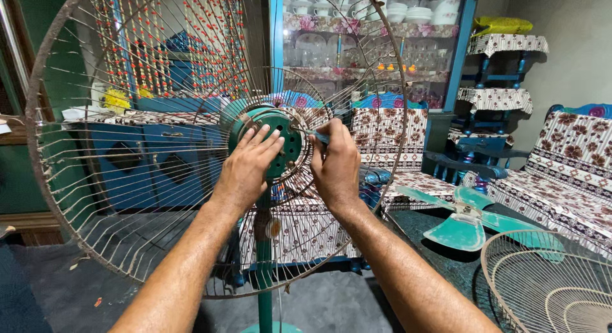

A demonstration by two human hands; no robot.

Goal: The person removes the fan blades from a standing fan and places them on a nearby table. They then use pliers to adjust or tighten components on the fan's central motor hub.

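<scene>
Our right hand (336, 164) had its fingers clamped tight around a blue-handled screwdriver (317, 136), tip poking at the face of the green motor housing (271, 138). Left hand (250, 167) was flat on that housing, fingers spread apart, just bracing it, not gripping anything. The housing sat on top of the green stand pole (264, 269), right in the middle of the rear wire guard (83, 199). Our worry: the tip could skid off and jab the left fingers sitting just beside it, or the loose-looking guard could wobble and shift the whole thing. The guard looked pretty rough, rusty and dusty wires, rim tilted. The teal blade (465, 221) and the other guard (554, 288) lay on the dark cloth off to the right.
</scene>
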